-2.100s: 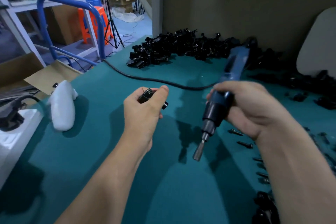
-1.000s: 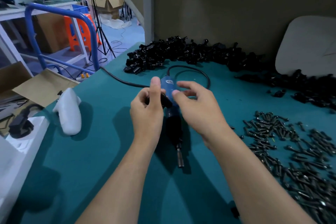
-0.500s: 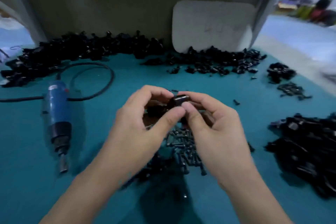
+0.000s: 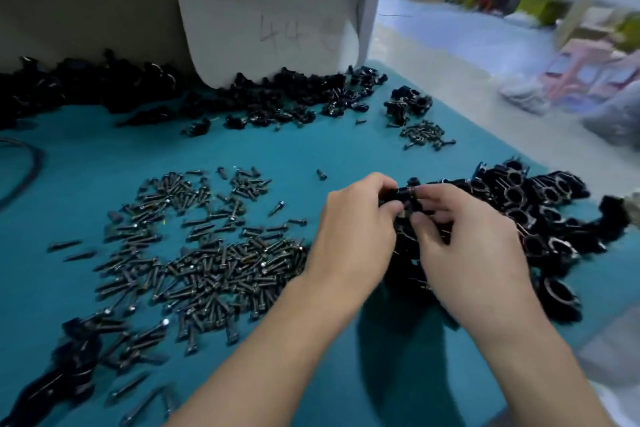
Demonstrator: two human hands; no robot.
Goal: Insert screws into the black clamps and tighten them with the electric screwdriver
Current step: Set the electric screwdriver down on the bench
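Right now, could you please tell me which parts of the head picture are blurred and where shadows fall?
Head view: the far room at upper right is motion-blurred; the left hand and right hand on the black clamp look soft; the screw pile is sharper; shadow darkens the teal table below the wrists.

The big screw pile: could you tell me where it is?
Head view: the big screw pile lies on the teal mat, left of the left hand.

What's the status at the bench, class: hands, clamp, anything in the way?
Left hand, right hand both pinch one black clamp. Screwdriver out of view. Screw pile left, nothing blocking.
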